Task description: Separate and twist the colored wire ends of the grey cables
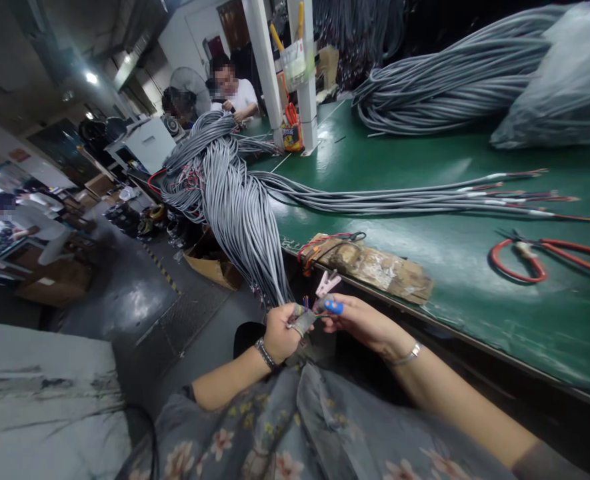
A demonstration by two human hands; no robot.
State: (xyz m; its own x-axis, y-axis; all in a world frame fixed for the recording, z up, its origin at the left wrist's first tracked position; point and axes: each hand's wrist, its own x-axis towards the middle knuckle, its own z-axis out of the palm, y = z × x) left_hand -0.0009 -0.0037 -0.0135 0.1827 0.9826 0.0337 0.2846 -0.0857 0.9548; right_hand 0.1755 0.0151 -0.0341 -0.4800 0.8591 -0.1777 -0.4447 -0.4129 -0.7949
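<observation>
Head view | my left hand (281, 333) is closed round the stripped end of a grey cable (302, 319) from the hanging bundle (245, 220) off the green bench (425, 253) | right hand (359, 321) pinches its coloured wires with a blue-capped fingertip (333, 307) | I judge this end mid-work; finished cables (425, 197) lie on the bench, most of the bundle is left.

Dim room, ceiling lamp glare upper left, wide-angle edge distortion, blurred faces

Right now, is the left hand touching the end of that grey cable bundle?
Touching. The head view shows the left hand closed around the end of the grey cable bundle, with no gap between fingers and cables.
</observation>
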